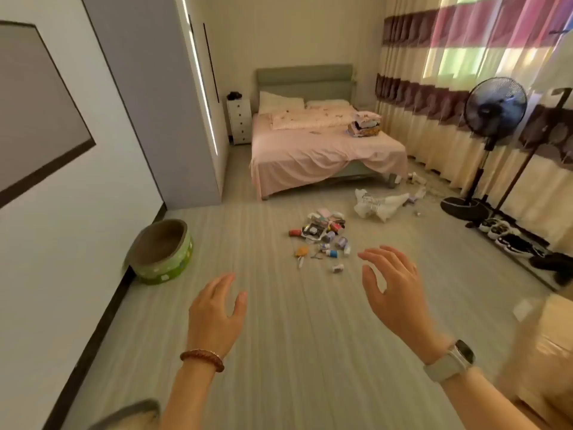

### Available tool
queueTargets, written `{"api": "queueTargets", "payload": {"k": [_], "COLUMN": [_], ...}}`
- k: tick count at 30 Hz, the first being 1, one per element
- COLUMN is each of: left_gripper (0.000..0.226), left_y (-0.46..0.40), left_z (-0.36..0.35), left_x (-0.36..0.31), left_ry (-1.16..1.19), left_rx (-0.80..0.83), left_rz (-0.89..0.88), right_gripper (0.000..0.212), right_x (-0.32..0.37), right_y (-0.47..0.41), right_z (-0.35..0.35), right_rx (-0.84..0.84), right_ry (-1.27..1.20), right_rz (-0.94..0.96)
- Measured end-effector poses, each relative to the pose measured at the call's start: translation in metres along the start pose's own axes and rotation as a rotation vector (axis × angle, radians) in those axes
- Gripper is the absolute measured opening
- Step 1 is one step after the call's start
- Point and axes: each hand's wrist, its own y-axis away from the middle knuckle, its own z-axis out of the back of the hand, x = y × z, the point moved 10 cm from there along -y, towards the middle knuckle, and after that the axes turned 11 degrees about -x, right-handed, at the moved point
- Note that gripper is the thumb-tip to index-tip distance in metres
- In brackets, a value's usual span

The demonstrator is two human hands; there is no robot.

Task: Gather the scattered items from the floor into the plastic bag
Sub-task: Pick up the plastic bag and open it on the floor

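A heap of several small items (pixel 322 235) lies on the pale striped floor in the middle of the room: little bottles, packets, a red tube at its left edge. A crumpled white plastic bag (pixel 378 204) lies flat just beyond the heap, to its right, near the foot of the bed. My left hand (pixel 215 311) is raised in front of me, fingers spread, holding nothing, well short of the heap. My right hand (pixel 393 287) is also raised and empty with fingers apart, its fingertips overlapping the heap's near right edge in view. A bracelet is on my left wrist, a watch on my right.
A pink-sheeted bed (pixel 322 150) stands at the back. A round green cat scratcher bowl (pixel 162 252) sits by the left wall. A standing fan (pixel 486 144) and a row of shoes (pixel 511 240) line the right side by the curtains. A cardboard box (pixel 552 346) is at near right.
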Motion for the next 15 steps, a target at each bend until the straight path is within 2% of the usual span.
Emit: {"api": "queueTargets", "payload": {"k": [2,4,7,11,15], "left_gripper": [0.044,0.044,0.049,0.052,0.051], "left_y": [0.031,0.072,0.119,0.137,0.094], "left_z": [-0.016,-0.03,-0.04,-0.051,-0.072], "left_x": [0.032,0.068,0.11,0.144,0.17], "left_ry": [-0.04,-0.091,-0.146,-0.236,-0.276], "left_rx": [0.059,0.167,0.252,0.38,0.41], "left_rz": [0.113,0.261,0.423,0.481,0.452], "right_gripper": [0.038,0.043,0.039,0.039,0.04], "right_x": [-0.022,-0.05,-0.081,-0.09,-0.084], "right_y": [0.038,0.089,0.147,0.174,0.147], "right_z": [-0.029,-0.064,-0.108,-0.156,-0.213], "right_rx": [0.128,0.335,0.556,0.734,0.825], "right_ry": [-0.01,0.001,0.025,0.041,0.065], "right_rz": [-0.085,-0.194,-0.268,-0.301,-0.282]}}
